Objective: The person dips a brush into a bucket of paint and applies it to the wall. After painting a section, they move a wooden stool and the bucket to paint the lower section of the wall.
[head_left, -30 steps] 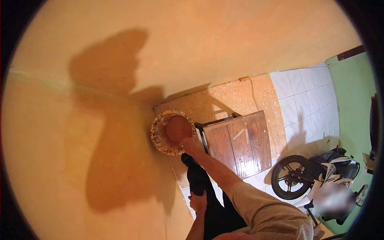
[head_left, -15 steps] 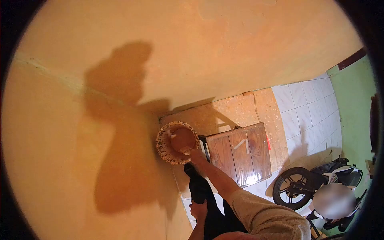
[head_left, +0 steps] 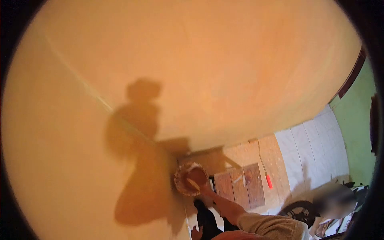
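My right hand point(head_left: 204, 189) reaches into a round bucket point(head_left: 179, 185) with a paint-splattered rim, standing in the corner by the wall. Reddish-brown paint point(head_left: 196, 176) fills part of it. The fingers are closed on a pale yellow, stick-like tool point(head_left: 193, 184) whose lower end I cannot make out. At the bottom edge, my left hand point(head_left: 196, 233) rests beside my black-trousered leg point(head_left: 207, 222), its fingers apart and holding nothing that shows.
A wooden stool point(head_left: 236, 188) with two short pale sticks on top stands right of the bucket. Beyond it, a red-handled paint roller point(head_left: 269, 181) lies on the floor. A motorcycle wheel point(head_left: 300, 212) is at lower right. Orange walls point(head_left: 240, 72) meet at the corner.
My view has tilted up, so bucket, stool and hands sit lower in the picture. My right hand stays at the bucket, and the yellow tool shows more clearly. The roller's red handle is now in full view.
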### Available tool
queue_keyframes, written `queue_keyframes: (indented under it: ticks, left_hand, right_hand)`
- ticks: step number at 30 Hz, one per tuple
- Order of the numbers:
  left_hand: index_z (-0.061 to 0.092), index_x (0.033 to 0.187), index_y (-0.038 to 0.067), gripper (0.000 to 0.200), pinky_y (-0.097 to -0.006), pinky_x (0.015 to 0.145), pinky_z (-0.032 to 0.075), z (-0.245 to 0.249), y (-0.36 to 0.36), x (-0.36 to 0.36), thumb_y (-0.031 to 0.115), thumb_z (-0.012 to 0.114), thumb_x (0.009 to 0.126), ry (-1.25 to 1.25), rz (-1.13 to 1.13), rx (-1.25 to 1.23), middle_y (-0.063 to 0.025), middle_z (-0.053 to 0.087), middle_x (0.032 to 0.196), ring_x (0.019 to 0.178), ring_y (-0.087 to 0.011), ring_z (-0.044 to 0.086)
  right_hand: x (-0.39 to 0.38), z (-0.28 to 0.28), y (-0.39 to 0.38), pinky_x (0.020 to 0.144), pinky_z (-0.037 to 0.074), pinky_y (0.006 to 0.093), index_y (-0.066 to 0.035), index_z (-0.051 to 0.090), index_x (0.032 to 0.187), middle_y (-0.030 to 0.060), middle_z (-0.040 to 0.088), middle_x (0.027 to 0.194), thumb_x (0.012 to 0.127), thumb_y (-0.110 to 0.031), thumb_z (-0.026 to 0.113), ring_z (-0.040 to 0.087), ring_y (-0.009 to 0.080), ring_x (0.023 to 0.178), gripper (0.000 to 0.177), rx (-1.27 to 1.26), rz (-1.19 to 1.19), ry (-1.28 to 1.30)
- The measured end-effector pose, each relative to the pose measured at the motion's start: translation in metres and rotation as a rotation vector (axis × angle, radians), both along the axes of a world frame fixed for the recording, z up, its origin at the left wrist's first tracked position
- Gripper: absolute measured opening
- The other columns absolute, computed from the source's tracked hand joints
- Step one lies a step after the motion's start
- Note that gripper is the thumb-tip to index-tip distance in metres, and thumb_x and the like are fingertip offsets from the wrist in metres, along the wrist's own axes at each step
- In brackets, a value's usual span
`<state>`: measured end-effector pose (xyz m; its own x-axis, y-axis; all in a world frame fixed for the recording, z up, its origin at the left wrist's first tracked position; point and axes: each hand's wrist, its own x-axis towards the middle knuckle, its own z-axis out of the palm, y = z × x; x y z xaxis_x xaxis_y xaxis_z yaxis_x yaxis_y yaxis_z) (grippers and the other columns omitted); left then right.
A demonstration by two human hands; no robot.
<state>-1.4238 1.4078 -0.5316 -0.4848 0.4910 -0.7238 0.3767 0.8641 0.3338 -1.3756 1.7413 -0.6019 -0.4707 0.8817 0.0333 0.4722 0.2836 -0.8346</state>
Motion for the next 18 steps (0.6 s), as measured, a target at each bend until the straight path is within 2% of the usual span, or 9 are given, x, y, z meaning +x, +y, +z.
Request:
queue_keyframes:
  ticks: [7,11,14,18]
  left_hand:
    - [0.044,0.128,0.003,0.073,-0.0477,0.09,0.048,0.077,0.19,-0.069,0.057,0.061,0.082,0.061,0.101,0.363,-0.0268,0.057,0.115,0.106,-0.0401,0.058]
    - [0.044,0.128,0.004,0.071,-0.0474,0.09,0.048,0.14,0.279,-0.099,0.056,0.06,0.082,0.065,0.145,0.55,-0.0261,0.057,0.115,0.106,-0.0395,0.058]
    - [0.044,0.127,0.004,0.07,-0.0472,0.09,0.048,0.176,0.309,-0.113,0.055,0.06,0.083,0.049,0.183,0.639,-0.0256,0.058,0.114,0.105,-0.0391,0.059]
    - [0.044,0.127,0.004,0.068,-0.0469,0.089,0.049,0.208,0.315,-0.11,0.054,0.06,0.083,-0.009,0.259,0.707,-0.025,0.058,0.114,0.105,-0.0386,0.059]
  right_hand:
    - [-0.056,0.237,0.188,0.074,0.049,0.0444,0.002,0.067,0.087,0.0221,0.065,0.084,0.075,-0.013,0.06,0.061,0.0401,0.085,0.02,0.371,0.099,0.076]
    - [-0.065,0.369,0.249,0.073,0.049,0.0444,0.002,0.067,0.086,0.0219,0.065,0.083,0.075,-0.013,0.06,0.062,0.0398,0.084,0.019,0.562,0.143,0.089]
    - [-0.072,0.427,0.269,0.073,0.05,0.0444,0.001,0.067,0.085,0.0217,0.065,0.083,0.074,-0.013,0.06,0.062,0.0396,0.084,0.019,0.654,0.182,0.081]
    - [-0.073,0.473,0.27,0.073,0.05,0.0445,0.001,0.067,0.084,0.0216,0.065,0.082,0.074,-0.013,0.061,0.062,0.0394,0.083,0.019,0.727,0.259,0.032]
